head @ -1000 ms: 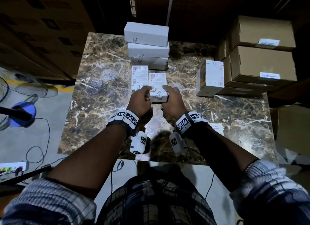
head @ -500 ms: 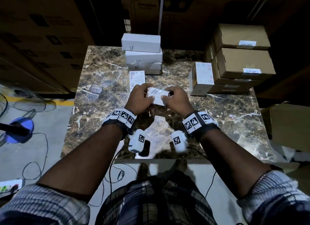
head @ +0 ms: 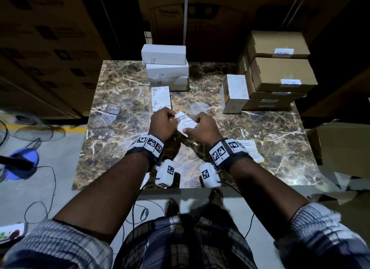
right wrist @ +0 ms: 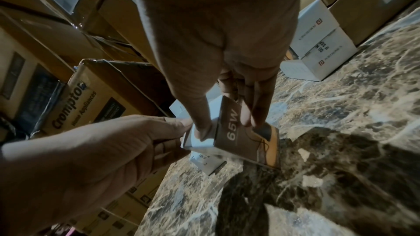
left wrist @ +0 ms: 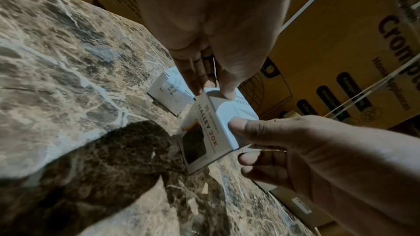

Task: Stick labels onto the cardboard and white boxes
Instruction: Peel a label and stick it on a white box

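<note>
While a brown, white-veined marble worktop (head: 120, 116) spreads below, a flat white box (head: 161, 97) with a printed label lies at its middle left, long axis running away from the person. Behind it stands a stack of three white boxes (head: 166, 67), smooth oblong cartons lying crosswise. The left hand (head: 163, 123) pinches the far left end of a small white carton (head: 185, 123), thumb on top and fingers (left wrist: 197, 76) curled beneath. The carton is held above the worktop, tilted, its long axis running from far left to near right; one glossy side reads "65W" in the right wrist view. The right hand (head: 203, 128) grips its near right end, thumb (left wrist: 247, 126) pressed on the top face. Further right stands an upright white box (head: 234, 94), touching a stack of matte cardboard boxes (head: 280, 76) with small white labels. A label sheet (head: 252, 150) lies flat near the right wrist.
</note>
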`<state>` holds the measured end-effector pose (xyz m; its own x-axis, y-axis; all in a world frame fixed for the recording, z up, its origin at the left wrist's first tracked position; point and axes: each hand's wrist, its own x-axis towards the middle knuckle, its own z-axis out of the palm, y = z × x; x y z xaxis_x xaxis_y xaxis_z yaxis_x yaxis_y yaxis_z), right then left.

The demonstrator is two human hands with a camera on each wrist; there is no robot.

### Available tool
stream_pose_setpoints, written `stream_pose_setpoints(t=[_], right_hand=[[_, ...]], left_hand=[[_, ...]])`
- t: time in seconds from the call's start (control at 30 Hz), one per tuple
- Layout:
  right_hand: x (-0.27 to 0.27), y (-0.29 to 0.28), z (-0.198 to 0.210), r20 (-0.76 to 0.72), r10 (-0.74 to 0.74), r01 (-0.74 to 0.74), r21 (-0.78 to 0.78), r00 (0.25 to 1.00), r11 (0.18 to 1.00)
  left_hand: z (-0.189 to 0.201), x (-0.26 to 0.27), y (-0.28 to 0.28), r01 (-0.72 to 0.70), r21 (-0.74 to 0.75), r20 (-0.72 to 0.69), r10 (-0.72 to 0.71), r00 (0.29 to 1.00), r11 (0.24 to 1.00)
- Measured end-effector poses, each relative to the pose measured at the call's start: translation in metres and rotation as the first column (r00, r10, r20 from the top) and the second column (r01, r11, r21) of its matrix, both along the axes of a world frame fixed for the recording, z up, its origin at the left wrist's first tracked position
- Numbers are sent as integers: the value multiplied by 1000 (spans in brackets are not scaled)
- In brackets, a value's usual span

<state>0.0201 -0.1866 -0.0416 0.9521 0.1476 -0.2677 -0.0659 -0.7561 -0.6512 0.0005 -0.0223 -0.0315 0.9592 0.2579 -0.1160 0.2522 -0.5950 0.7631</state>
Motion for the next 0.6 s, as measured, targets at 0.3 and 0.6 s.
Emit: stream_pose_setpoints(t=[0.3, 0.6], right_hand=[[3, 11, -6, 59, 172, -171, -21, 983, 985], [16, 16, -13, 47, 273, -266, -114, 961, 957]], left_hand=[[-1, 2, 5, -64, 52, -4, 64, 998, 997], [9, 20, 12, 84, 164, -71, -74, 995, 983]])
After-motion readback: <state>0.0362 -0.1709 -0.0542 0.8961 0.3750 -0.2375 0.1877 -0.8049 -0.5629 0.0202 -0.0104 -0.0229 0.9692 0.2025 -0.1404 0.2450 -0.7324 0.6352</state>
